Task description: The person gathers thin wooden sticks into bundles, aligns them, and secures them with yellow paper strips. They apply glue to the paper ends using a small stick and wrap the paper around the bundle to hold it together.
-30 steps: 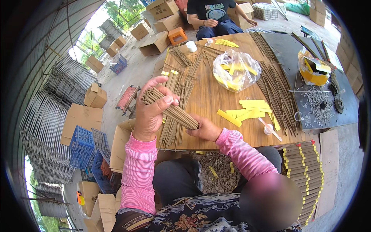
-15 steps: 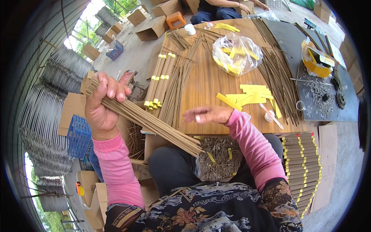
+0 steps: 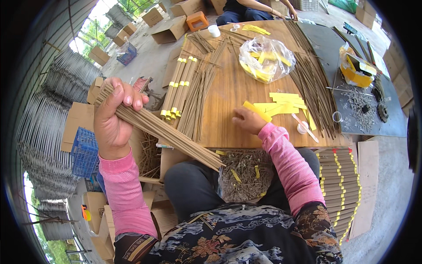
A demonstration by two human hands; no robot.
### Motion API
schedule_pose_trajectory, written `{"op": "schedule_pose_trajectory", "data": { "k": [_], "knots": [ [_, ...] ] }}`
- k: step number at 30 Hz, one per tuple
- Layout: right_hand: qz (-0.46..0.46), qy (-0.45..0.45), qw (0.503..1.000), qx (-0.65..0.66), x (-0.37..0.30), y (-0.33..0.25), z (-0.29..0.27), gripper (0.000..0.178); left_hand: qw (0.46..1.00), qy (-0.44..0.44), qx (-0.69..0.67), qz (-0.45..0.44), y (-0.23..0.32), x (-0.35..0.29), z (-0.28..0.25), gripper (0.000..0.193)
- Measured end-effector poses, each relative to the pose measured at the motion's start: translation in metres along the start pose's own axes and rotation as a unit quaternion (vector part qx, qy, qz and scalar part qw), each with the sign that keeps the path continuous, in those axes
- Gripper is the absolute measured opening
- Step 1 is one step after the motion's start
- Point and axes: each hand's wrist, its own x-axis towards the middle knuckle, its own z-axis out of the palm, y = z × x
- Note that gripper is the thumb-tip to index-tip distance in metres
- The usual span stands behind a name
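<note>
On the left, raised beside the table, my left hand (image 3: 115, 116) is closed round a loose bundle of brown incense sticks (image 3: 167, 134). The bundle slants down to the right, its lower end above my knee. My right hand (image 3: 249, 121) is at the table's front, fingers curled at the left end of a yellow paper strip (image 3: 258, 111); the fingertips are partly hidden. More yellow strips (image 3: 279, 105) lie fanned out just right of it. Banded bundles of sticks (image 3: 179, 88) rest at the table's left, with loose sticks (image 3: 198, 103) alongside.
On the wooden table (image 3: 224, 88) sit a clear bag (image 3: 266, 59) of yellow strips, a small white pot (image 3: 302, 127) and a flat stick (image 3: 305, 129). Banded bundles (image 3: 340, 189) are stacked at the right. Blue crates (image 3: 85, 152) stand left. Another person (image 3: 252, 13) sits across.
My right hand has moved right and away from me, from open above the table edge to the yellow strip. My left hand still holds the bundle.
</note>
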Motion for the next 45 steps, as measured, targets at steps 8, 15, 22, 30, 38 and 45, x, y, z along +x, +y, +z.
{"op": "schedule_pose_trajectory", "data": {
  "k": [8, 15, 22, 30, 38, 45],
  "knots": [
    [-0.035, 0.243, 0.969, 0.008, -0.004, -0.001, -0.024, 0.028, 0.997, 0.041, 0.017, 0.056, -0.004, 0.015, 0.021, 0.009],
    [0.028, 0.107, 0.969, 0.220, -0.004, -0.018, -0.030, 0.038, 0.996, 0.075, 0.028, 0.032, -0.077, 0.020, 0.032, 0.013],
    [-0.110, -0.025, 0.931, 0.347, -0.008, -0.034, -0.017, 0.054, 0.993, 0.073, 0.027, 0.084, -0.073, 0.033, 0.042, 0.015],
    [-0.064, 0.124, 0.953, 0.269, 0.004, -0.018, -0.020, 0.040, 0.985, 0.085, 0.046, 0.146, -0.050, 0.035, 0.029, 0.012],
    [-0.143, 0.064, 0.983, -0.097, 0.018, -0.013, 0.037, 0.040, 0.960, 0.147, 0.070, 0.229, 0.017, 0.024, -0.001, 0.007],
    [-0.161, 0.070, 0.962, -0.207, 0.025, -0.010, 0.069, 0.029, 0.935, 0.211, 0.092, 0.270, 0.019, 0.012, -0.022, 0.007]
  ]
}}
